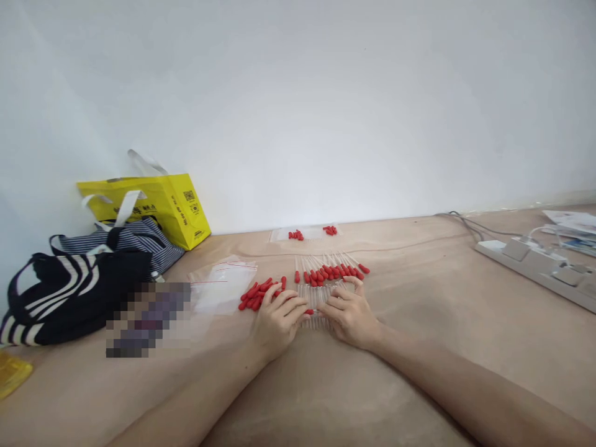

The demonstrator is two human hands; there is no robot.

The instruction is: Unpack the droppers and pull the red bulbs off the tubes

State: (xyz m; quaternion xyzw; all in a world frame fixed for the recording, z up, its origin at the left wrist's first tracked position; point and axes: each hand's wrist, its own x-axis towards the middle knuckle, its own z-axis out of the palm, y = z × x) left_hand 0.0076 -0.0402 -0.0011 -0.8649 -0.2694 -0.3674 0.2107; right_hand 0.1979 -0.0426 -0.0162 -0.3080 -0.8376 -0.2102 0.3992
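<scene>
**One bulb between your two hands**

Your left hand (280, 316) is curling inward and seems to be pinching one red bulb (309, 311) at its fingertips, just above the tubes (305, 293). Your right hand (351, 312) is bending its fingers close opposite; whether it is gripping a tube, you cannot tell from here.

The bulb is probably feeling light, soft and slightly grippy, so its sides are offering the best hold. The tubes are looking thin, stiff and perhaps brittle; hold one near its end, without bending.

Around your hands, the tubes are lying side by side, too many and too covered to count. Beyond them, over ten droppers (331, 272) are lying overlapped, red ends toward you. Left of these, a pile (255, 295) is holding over ten loose bulbs, and clear bags (223, 288), number unclear, are lying beside it.

Farther out, two red clusters (295, 236) are sitting near the wall (349, 124). Three bags are standing left: one black (56, 310), one striped (156, 239), one yellow (198, 217). One power strip (535, 271) is lying right on the tabletop (433, 385).
</scene>
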